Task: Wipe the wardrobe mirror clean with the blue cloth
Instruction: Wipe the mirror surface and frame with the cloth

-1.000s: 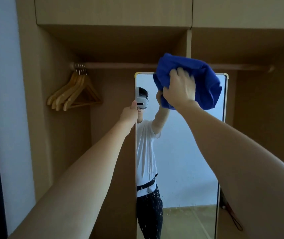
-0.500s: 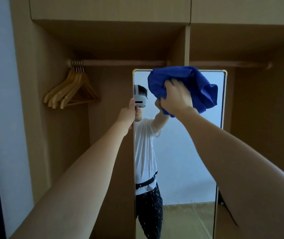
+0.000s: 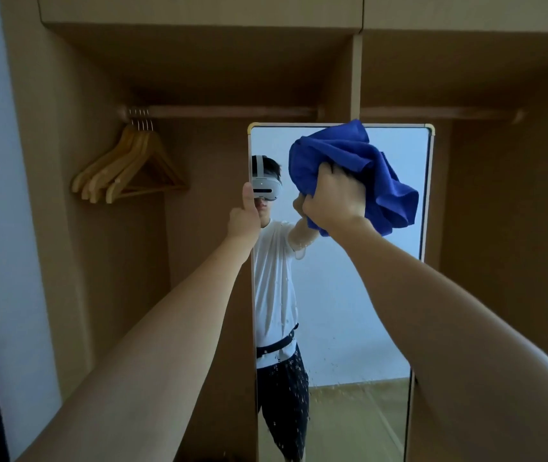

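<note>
Blue cloth (image 3: 359,165) is bunched in my right hand (image 3: 334,195), fist closed around it and pressed to the upper part of the wardrobe mirror (image 3: 359,295). My left hand (image 3: 245,216) clasps the mirror's left edge, thumb up. Wooden hangers (image 3: 129,168) hang from the rail (image 3: 232,111) at left.

right hand (image 3: 334,195) | lower on mirror (image 3: 349,295) | blue cloth (image 3: 365,168) shifted right
</note>
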Demonstrator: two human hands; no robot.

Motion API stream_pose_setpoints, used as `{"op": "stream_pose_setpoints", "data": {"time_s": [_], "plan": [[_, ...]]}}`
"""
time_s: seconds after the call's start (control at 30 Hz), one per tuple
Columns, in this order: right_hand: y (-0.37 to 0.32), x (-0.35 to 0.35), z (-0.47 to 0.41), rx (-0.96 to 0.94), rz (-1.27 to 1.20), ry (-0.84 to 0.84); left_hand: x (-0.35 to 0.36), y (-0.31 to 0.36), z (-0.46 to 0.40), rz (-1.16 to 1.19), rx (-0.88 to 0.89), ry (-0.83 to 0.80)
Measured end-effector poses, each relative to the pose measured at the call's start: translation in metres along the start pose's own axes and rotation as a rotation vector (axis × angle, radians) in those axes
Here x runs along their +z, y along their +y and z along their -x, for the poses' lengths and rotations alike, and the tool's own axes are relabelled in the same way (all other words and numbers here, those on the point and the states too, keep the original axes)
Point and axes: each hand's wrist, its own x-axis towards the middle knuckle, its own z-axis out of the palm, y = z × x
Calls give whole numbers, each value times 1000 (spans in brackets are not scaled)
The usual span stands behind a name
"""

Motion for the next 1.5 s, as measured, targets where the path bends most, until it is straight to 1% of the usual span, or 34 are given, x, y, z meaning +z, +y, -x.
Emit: {"op": "stream_pose_setpoints", "data": {"time_s": [0.03,0.1,0.17,0.2,0.3,0.4,0.5,0.63,0.7,0.77,0.83,0.93,1.03,1.17,1.27,1.33,1.43,1.5], "plan": [[2,-7,-4,-10,3,-8,0,0,1,12,-7,11],[8,-23,-17,-30,21,55,3,-2,1,31,-11,25],[14,-36,-33,-6,49,128,6,-3,-1,59,-7,38],[14,-38,-41,20,75,134,8,-2,0,68,-14,45],[15,-31,-44,75,147,60,10,-1,-3,19,-71,72],[20,-8,-21,22,181,51,13,-3,-6,30,-82,71],[23,5,-5,14,231,41,13,-4,-5,27,-73,73],[26,-4,-7,-78,254,-3,12,-3,-3,23,-76,56],[30,-16,-16,-121,241,48,13,-3,-3,26,-83,52],[31,-27,-30,-94,223,135,14,-2,-3,35,-101,55],[28,-31,-40,-20,212,160,15,-1,-4,39,-110,60],[22,-20,-33,52,239,107,16,-3,-8,22,-98,49],[26,-7,-14,35,269,59,15,-5,-6,9,-53,56],[34,-5,2,6,209,-1,14,-9,-5,25,-17,79],[38,-15,3,-21,138,-21,12,-7,1,48,-31,72],[38,-28,-6,32,111,42,13,-5,4,61,-31,74],[33,-46,-29,147,111,194,16,-4,4,113,-25,99],[33,-46,-37,176,164,180,17,-5,2,82,-38,99]]}}
